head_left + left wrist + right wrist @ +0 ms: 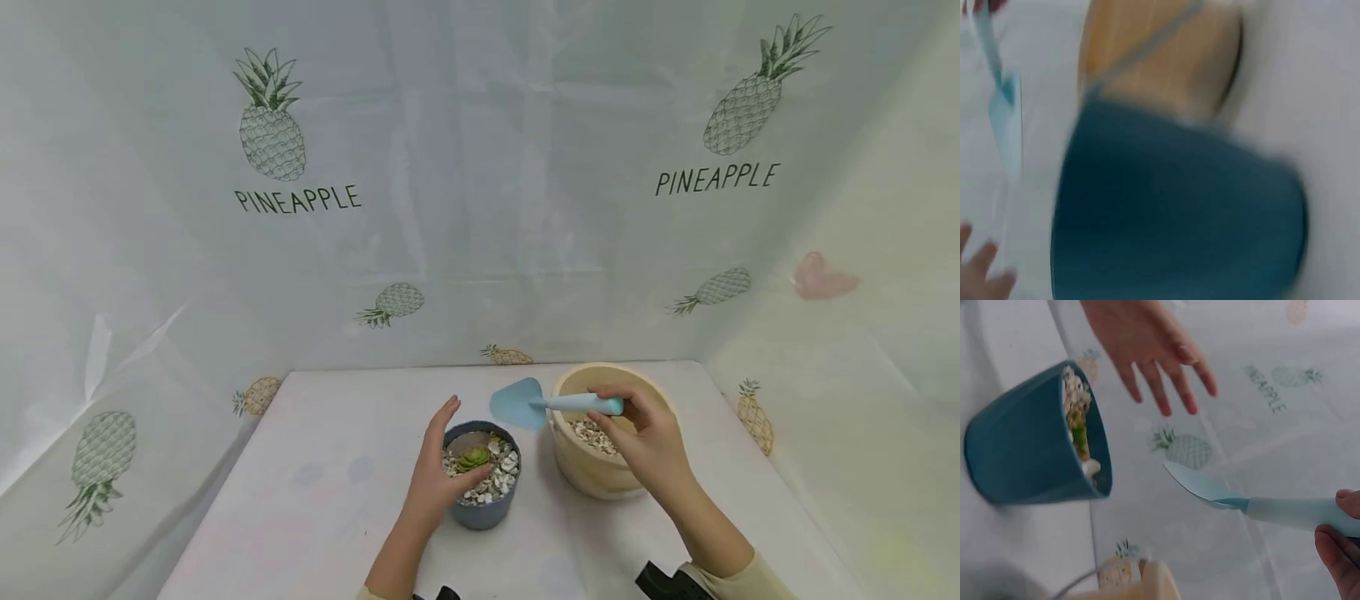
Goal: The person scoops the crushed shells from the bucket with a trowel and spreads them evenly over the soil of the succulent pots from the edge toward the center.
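In the head view my right hand (651, 433) pinches the pale handle of a small light-blue trowel (519, 404) above the rim of a cream bucket (600, 479). Its blade points left, toward a blue-grey flowerpot (482, 517). White pebbles and a green succulent (474, 457) fill the pot. My left hand (435, 479) hovers over the pot's left side, fingers spread and holding nothing. The right wrist view shows that hand (1150, 353) apart from the pot (1025, 440). Close up, the pot (1172, 206) blocks much of the left wrist view.
Pale pebbles (592, 435) lie inside the bucket. A white cloth covers the table (337, 467). Behind and at both sides hangs a pineapple-print sheet (480, 208). A strip of white tabletop separates pot and bucket.
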The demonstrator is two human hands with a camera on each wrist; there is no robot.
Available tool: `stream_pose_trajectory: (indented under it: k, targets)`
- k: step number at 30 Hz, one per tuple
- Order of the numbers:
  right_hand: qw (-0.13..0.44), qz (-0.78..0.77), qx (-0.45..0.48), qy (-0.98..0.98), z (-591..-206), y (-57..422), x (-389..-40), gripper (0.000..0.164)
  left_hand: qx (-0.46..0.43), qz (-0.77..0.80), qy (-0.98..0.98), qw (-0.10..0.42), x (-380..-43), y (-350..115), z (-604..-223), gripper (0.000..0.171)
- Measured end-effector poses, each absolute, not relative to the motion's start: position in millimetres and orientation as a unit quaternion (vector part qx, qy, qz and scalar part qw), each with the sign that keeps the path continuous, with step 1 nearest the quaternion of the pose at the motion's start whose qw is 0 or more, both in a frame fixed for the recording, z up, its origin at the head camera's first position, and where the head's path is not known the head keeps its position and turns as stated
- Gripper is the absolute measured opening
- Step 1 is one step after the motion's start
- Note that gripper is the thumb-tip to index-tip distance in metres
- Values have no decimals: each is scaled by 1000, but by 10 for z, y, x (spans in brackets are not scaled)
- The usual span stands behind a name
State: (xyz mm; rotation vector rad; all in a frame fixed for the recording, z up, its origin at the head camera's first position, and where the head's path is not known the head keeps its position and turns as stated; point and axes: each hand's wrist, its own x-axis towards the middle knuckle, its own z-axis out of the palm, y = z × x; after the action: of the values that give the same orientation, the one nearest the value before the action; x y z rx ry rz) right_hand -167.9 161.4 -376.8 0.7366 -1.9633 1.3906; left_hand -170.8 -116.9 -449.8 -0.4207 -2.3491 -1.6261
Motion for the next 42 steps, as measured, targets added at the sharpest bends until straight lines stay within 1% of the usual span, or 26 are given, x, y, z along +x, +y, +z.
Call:
stream_pose_trajectory:
  k: [4,9,12,16,21,23,29,34,38,42]
  targets:
    - [326,498,246,-765,-3760,1824,-1623,36,-181,-557,-800,132,-1594,-797,-4471,87]
    - [352,481,190,-780,-3764,2020,-1578,35,-198,-570,-793,82,-1553,-464,-4522,79]
    - [358,476,142,-791,-3783,2135,-1558,33,-189,-574,-796,40,-1594,-300,-4549,84]
    - [360,435,103,-819,-3848,2271,-1573,32,-170,-563,-809,15,-1684,-106,-4618,89]
    - [352,362,89,-858,-3990,2377,-1659,30,-138,-537,-832,13,-1801,86,-4723,82]
    - [347,346,91,-867,-4046,2403,-1685,29,-125,-529,-839,21,-1845,153,-4749,78]
    - [332,343,86,-875,-4154,2421,-1706,29,-93,-521,-847,48,-1938,287,-4758,66]
    - [323,348,91,-875,-4225,2416,-1727,28,-79,-529,-843,60,-1950,355,-4762,61]
    - [324,333,103,-879,-4285,2423,-1747,29,-84,-557,-825,53,-1927,375,-4787,61]
    - [333,305,109,-886,-4316,2452,-1734,32,-102,-592,-799,28,-1893,365,-4823,61]
